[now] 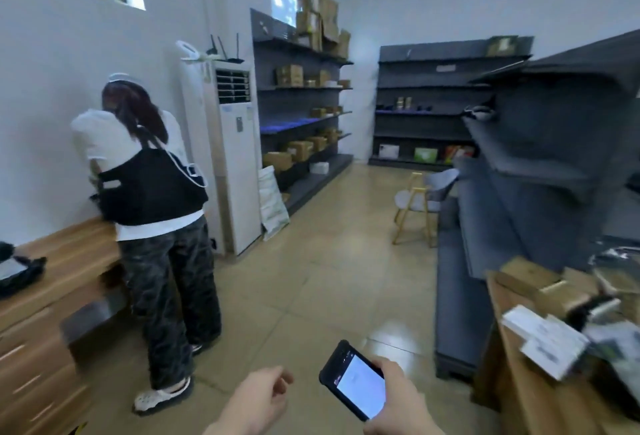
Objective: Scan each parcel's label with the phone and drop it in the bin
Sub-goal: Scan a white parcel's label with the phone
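My right hand grips a black phone low in the view, its lit white screen facing up. My left hand hangs just left of the phone, holding nothing, fingers loosely curled and apart. Several parcels lie on a wooden table at the right edge: brown cardboard boxes and a white labelled parcel. Both hands are well left of that pile. No bin is visible.
Another person stands at the left, back turned, leaning over a wooden counter. Dark shelving with boxes lines the far walls. A grey shelf unit stands right. A chair and tiled floor lie ahead.
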